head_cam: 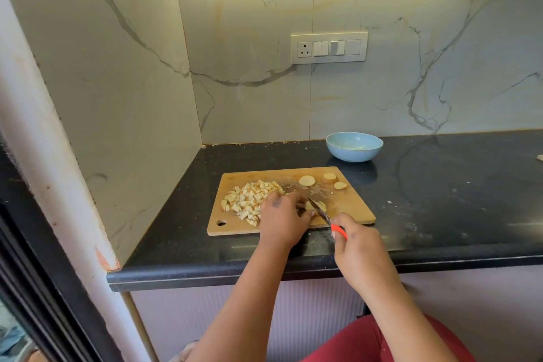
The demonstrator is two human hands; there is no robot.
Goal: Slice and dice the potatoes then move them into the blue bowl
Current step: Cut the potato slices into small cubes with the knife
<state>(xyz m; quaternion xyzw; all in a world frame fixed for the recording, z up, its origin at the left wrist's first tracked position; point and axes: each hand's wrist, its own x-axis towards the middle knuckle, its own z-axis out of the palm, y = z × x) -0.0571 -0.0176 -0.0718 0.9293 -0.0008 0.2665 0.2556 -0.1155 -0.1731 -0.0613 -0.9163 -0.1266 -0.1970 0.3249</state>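
Countertop: three potato rounds, one bowl.

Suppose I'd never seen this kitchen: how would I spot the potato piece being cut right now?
Find the wooden cutting board on the black counter. Near its front edge, the left hand holds a pale potato slice down while the knife, gripped by the right hand, crosses it. Unlike the three loose slices at the far edge and the diced pile on the left, it alone lies under the blade.
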